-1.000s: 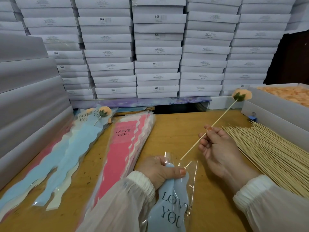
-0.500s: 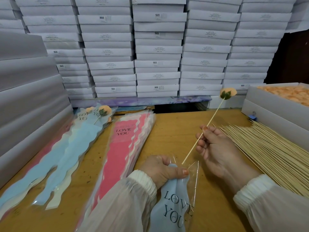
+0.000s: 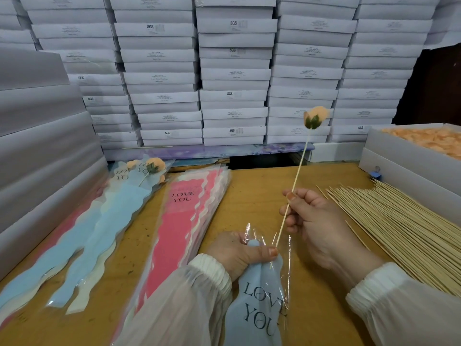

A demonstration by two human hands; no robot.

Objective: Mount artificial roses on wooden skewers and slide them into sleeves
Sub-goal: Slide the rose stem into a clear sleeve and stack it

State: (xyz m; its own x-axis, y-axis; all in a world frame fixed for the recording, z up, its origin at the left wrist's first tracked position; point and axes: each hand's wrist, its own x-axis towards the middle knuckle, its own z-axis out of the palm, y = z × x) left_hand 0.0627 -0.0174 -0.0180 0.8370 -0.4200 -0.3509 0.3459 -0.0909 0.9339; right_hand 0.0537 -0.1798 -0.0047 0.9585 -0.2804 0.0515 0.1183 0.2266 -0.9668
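My right hand [image 3: 314, 221] pinches a wooden skewer [image 3: 295, 178] that carries a peach artificial rose [image 3: 315, 117] with green sepals at its top. The skewer stands nearly upright, and its lower tip sits inside the mouth of a blue "LOVE YOU" sleeve [image 3: 257, 303]. My left hand [image 3: 237, 253] grips the top of that sleeve against the table, thumb on the clear film.
A pile of bare skewers [image 3: 399, 233] lies at the right, below an open white box of peach roses [image 3: 429, 141]. A stack of pink sleeves [image 3: 184, 218] and finished blue sleeves with roses [image 3: 99, 221] lie at the left. White boxes [image 3: 234, 71] wall the back and left.
My right hand has swung the skewer from a rightward lean to nearly upright, moving the rose left, and the lower tip has gone into the sleeve's mouth. My left hand stays on the sleeve.
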